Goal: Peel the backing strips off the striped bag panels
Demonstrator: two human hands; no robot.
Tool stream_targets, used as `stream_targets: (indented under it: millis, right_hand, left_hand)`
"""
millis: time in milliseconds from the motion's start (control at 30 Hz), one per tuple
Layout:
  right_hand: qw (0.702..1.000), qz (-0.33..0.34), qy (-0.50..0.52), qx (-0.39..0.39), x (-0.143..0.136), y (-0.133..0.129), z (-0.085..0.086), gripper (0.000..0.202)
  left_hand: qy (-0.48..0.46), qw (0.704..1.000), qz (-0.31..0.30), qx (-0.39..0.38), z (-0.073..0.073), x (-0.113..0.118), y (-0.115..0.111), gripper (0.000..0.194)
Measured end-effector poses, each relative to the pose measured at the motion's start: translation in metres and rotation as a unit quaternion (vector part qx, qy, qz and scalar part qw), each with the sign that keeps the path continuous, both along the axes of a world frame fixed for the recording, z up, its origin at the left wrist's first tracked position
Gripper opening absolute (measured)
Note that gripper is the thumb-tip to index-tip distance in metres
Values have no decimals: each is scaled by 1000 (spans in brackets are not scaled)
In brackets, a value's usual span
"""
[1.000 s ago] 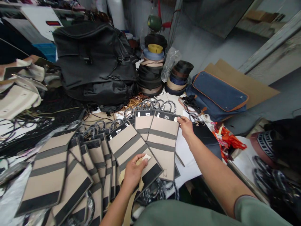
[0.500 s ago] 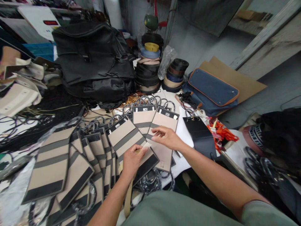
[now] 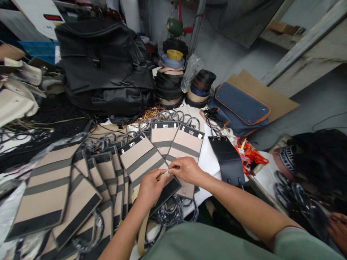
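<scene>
Cluttered table (image 3: 210,164), grey wall (image 3: 230,61) behind. Pale tape (image 3: 163,174) is between the hands, over the middle striped panel (image 3: 143,155). Left hand (image 3: 148,186) pinches it; right hand (image 3: 187,168) pinches its end, fingertips almost meeting. I'd keep both grips close, tape taut, any slack clear of the wrapped handles (image 3: 172,213). Black bag (image 3: 227,155) sits right, backpack (image 3: 105,68) far left.

Pale strip (image 3: 163,176) mostly hidden in left hand (image 3: 151,187); co-worker's hand (image 3: 338,227) cut off by right edge.
</scene>
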State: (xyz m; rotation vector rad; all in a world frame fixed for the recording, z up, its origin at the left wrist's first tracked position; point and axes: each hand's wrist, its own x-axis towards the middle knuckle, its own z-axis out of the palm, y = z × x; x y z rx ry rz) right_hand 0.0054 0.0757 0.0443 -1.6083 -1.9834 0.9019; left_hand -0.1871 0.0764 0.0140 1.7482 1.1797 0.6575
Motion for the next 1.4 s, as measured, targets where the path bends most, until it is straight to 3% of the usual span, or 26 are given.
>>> stream_targets:
  millis: [100, 267, 400, 567, 667, 767, 900, 1000, 1133, 1300, 1400]
  right_hand:
    - [1000, -15, -11, 16, -1, -1, 3, 10]
    - [997, -69, 27, -10, 2, 4, -3, 11]
    - [993, -103, 50, -35, 7, 10, -14, 10]
    - [995, -89, 32, -29, 12, 23, -33, 11]
    - [988, -154, 3, 5, 32, 39, -45, 14]
    - [965, -259, 27, 28, 71, 64, -50, 18]
    - [934, -339, 101, 51, 119, 101, -52, 23]
    - [922, -370, 102, 41, 130, 122, -61, 24]
    - [917, -391, 75, 34, 128, 133, -81, 24]
    - [917, -396, -14, 40, 138, 120, -97, 19]
    - [914, -396, -56, 68, 119, 129, -109, 20]
  left_hand:
    - [25, 999, 34, 6, -2, 4, 1, 23]
    - [50, 992, 66, 99, -7, 13, -1, 28]
    - [33, 983, 64, 167, -14, 23, 1, 21]
    - [4, 976, 68, 206, -26, 30, 11, 19]
    - [-13, 974, 34, 224, -29, 28, 10, 12]
    - [-25, 985, 30, 166, -32, 26, 6, 13]
    - [-11, 989, 142, -44, -42, 27, 11, 32]
    - [-21, 978, 160, -135, -50, 28, 17, 37]
    - [-35, 973, 163, -161, -56, 31, 16, 40]
    - [-51, 970, 169, -167, -62, 33, 23, 40]
    - [-66, 963, 201, -167, -60, 30, 21, 38]
